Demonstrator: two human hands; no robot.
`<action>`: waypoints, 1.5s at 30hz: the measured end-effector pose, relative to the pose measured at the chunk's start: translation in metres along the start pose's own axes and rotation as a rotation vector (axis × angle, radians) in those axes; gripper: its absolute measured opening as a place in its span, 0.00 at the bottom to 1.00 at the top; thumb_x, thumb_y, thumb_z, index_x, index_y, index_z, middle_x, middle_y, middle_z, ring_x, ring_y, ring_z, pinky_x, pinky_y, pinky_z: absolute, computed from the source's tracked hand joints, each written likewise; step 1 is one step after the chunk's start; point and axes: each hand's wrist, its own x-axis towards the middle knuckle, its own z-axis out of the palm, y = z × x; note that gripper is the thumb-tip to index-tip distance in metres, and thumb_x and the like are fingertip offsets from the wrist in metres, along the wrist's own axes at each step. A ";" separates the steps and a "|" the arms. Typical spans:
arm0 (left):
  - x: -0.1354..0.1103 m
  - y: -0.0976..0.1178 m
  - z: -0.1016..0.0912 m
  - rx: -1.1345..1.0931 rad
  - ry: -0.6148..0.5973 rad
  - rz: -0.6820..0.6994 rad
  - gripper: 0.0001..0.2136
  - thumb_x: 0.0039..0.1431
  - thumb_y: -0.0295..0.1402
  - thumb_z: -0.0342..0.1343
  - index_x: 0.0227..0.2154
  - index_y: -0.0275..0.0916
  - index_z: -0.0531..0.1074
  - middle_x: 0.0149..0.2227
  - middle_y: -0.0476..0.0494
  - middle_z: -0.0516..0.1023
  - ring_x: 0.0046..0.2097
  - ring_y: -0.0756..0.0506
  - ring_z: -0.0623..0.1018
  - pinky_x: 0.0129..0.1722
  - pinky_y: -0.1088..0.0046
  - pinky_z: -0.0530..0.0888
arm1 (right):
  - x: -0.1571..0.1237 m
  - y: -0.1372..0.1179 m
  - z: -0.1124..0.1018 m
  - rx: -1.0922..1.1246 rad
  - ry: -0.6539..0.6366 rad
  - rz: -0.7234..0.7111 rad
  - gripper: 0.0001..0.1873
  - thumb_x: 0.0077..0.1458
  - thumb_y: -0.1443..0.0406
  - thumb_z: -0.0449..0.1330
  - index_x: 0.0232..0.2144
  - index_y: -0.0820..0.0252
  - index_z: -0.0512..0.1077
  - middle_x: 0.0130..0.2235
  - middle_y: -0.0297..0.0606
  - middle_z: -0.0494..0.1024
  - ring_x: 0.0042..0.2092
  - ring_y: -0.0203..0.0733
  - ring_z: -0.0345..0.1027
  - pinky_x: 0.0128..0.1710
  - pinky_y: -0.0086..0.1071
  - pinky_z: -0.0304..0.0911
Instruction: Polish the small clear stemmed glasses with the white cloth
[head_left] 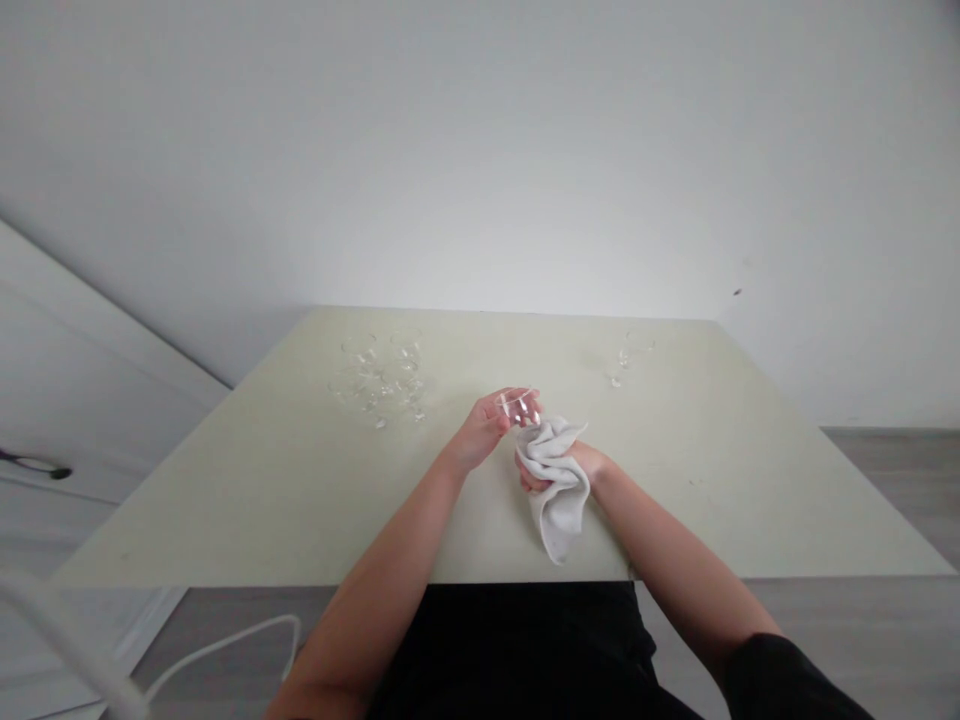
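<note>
My left hand (487, 425) is curled around a small clear glass (519, 406), held just above the pale table (300, 500). Right beside it, my right hand (581, 465) grips a bunched white cloth (556, 480) whose top presses against the glass. One end of the cloth hangs down toward the table's near edge. Both hands are near the middle of the table, close to me.
Several clear glasses (379, 380) stand in a cluster at the back left of the table. One more clear glass (628, 358) stands at the back right. A white wall rises behind; a white cabinet (67, 400) is at the left, and a white cord (210, 650) lies on the floor.
</note>
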 end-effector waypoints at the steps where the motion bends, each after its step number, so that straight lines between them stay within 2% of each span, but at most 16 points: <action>1: 0.001 0.000 0.000 0.002 0.009 0.001 0.35 0.38 0.56 0.71 0.46 0.36 0.80 0.41 0.37 0.81 0.40 0.44 0.78 0.41 0.69 0.72 | 0.000 -0.001 -0.001 0.035 -0.018 0.008 0.25 0.45 0.43 0.67 0.27 0.59 0.70 0.22 0.31 0.68 0.24 0.35 0.63 0.29 0.33 0.66; 3: 0.003 -0.002 -0.002 0.014 0.062 0.009 0.33 0.40 0.55 0.70 0.46 0.36 0.80 0.42 0.36 0.82 0.40 0.43 0.79 0.40 0.69 0.72 | 0.003 -0.004 -0.003 0.041 0.025 0.002 0.25 0.49 0.43 0.64 0.30 0.58 0.71 0.22 0.30 0.68 0.25 0.36 0.63 0.29 0.32 0.65; 5: 0.005 -0.004 -0.005 0.032 0.132 0.033 0.31 0.43 0.52 0.70 0.47 0.36 0.79 0.43 0.36 0.82 0.41 0.43 0.79 0.39 0.69 0.73 | 0.006 -0.006 -0.006 -0.104 0.148 -0.062 0.23 0.52 0.44 0.62 0.31 0.58 0.72 0.23 0.32 0.69 0.29 0.38 0.65 0.32 0.33 0.65; 9: 0.009 -0.007 -0.008 0.076 0.215 0.110 0.29 0.44 0.44 0.72 0.49 0.37 0.78 0.42 0.38 0.82 0.44 0.43 0.80 0.47 0.66 0.74 | 0.012 0.000 -0.018 -0.600 0.442 -0.201 0.15 0.56 0.52 0.60 0.29 0.57 0.71 0.29 0.38 0.74 0.35 0.43 0.68 0.41 0.37 0.66; 13: 0.013 -0.009 -0.007 0.112 0.322 0.169 0.29 0.43 0.41 0.74 0.50 0.38 0.77 0.48 0.38 0.81 0.48 0.41 0.80 0.53 0.62 0.72 | 0.014 0.003 -0.024 -1.026 0.672 -0.308 0.08 0.52 0.60 0.61 0.33 0.59 0.71 0.34 0.44 0.75 0.38 0.48 0.68 0.44 0.43 0.65; 15: 0.014 -0.010 -0.008 0.088 0.387 0.202 0.30 0.44 0.42 0.73 0.51 0.39 0.76 0.49 0.37 0.80 0.49 0.41 0.80 0.54 0.61 0.72 | 0.014 0.001 -0.022 -0.977 0.787 -0.386 0.11 0.54 0.61 0.58 0.39 0.60 0.72 0.38 0.47 0.76 0.42 0.50 0.69 0.47 0.45 0.65; 18: 0.015 -0.012 -0.012 0.042 0.446 0.229 0.30 0.47 0.46 0.71 0.53 0.40 0.75 0.53 0.36 0.79 0.50 0.41 0.80 0.56 0.60 0.72 | 0.016 -0.001 -0.019 -0.665 0.985 -0.422 0.18 0.57 0.58 0.58 0.48 0.56 0.70 0.47 0.46 0.76 0.50 0.51 0.68 0.54 0.47 0.64; 20: 0.015 -0.013 -0.013 0.038 0.459 0.253 0.31 0.47 0.46 0.71 0.53 0.40 0.74 0.54 0.35 0.77 0.52 0.41 0.80 0.57 0.59 0.72 | 0.019 0.001 -0.020 -0.422 1.098 -0.372 0.18 0.56 0.55 0.58 0.47 0.55 0.70 0.48 0.43 0.77 0.53 0.51 0.68 0.56 0.47 0.64; 22: 0.015 -0.014 -0.013 0.072 0.442 0.278 0.31 0.46 0.45 0.72 0.53 0.40 0.74 0.55 0.35 0.77 0.53 0.40 0.79 0.58 0.58 0.71 | 0.023 0.007 -0.022 -0.217 1.146 -0.295 0.15 0.55 0.54 0.58 0.40 0.55 0.72 0.43 0.41 0.79 0.51 0.49 0.70 0.52 0.44 0.67; 25: 0.013 -0.015 -0.010 0.215 0.354 0.287 0.32 0.45 0.42 0.72 0.54 0.41 0.73 0.55 0.35 0.76 0.54 0.38 0.78 0.56 0.58 0.73 | 0.029 0.017 -0.024 0.036 1.064 -0.217 0.14 0.50 0.55 0.62 0.35 0.56 0.73 0.37 0.38 0.80 0.44 0.46 0.74 0.44 0.38 0.71; 29: 0.006 -0.009 -0.001 0.555 0.183 0.333 0.33 0.47 0.41 0.72 0.57 0.42 0.71 0.56 0.35 0.76 0.55 0.38 0.77 0.50 0.64 0.76 | 0.035 0.020 -0.019 0.277 0.918 -0.201 0.16 0.40 0.57 0.67 0.33 0.56 0.72 0.33 0.34 0.80 0.37 0.44 0.76 0.36 0.34 0.72; 34: 0.000 0.000 0.011 0.862 0.091 0.461 0.31 0.49 0.40 0.70 0.57 0.43 0.71 0.55 0.37 0.77 0.55 0.40 0.76 0.50 0.65 0.77 | 0.034 0.019 -0.021 0.306 0.982 -0.168 0.16 0.37 0.59 0.68 0.30 0.56 0.71 0.29 0.32 0.80 0.32 0.41 0.75 0.32 0.32 0.71; 37: 0.000 0.003 0.009 0.812 0.158 0.478 0.31 0.49 0.40 0.71 0.57 0.43 0.71 0.54 0.36 0.77 0.53 0.40 0.78 0.48 0.66 0.77 | 0.029 0.020 -0.026 0.128 1.018 -0.165 0.13 0.41 0.58 0.65 0.31 0.56 0.72 0.30 0.33 0.80 0.33 0.40 0.73 0.32 0.30 0.69; 40: 0.003 0.004 0.001 0.619 0.339 0.444 0.30 0.49 0.41 0.70 0.56 0.42 0.71 0.54 0.36 0.76 0.52 0.40 0.78 0.46 0.68 0.77 | 0.023 0.017 -0.028 -0.228 1.001 -0.107 0.10 0.46 0.58 0.62 0.28 0.58 0.71 0.29 0.34 0.78 0.32 0.39 0.70 0.32 0.30 0.66; 43: 0.006 0.004 -0.007 0.467 0.552 0.439 0.30 0.49 0.41 0.70 0.55 0.42 0.71 0.56 0.36 0.75 0.53 0.40 0.77 0.45 0.70 0.76 | 0.017 0.008 -0.019 -0.562 0.758 -0.038 0.10 0.48 0.58 0.61 0.23 0.58 0.68 0.26 0.34 0.75 0.31 0.39 0.68 0.32 0.31 0.63; 45: 0.007 0.004 -0.010 0.466 0.643 0.447 0.30 0.48 0.41 0.71 0.55 0.42 0.71 0.54 0.37 0.75 0.53 0.41 0.77 0.45 0.71 0.75 | 0.014 0.000 -0.009 -0.739 0.618 -0.027 0.11 0.46 0.59 0.64 0.26 0.58 0.68 0.27 0.33 0.74 0.31 0.39 0.67 0.32 0.31 0.61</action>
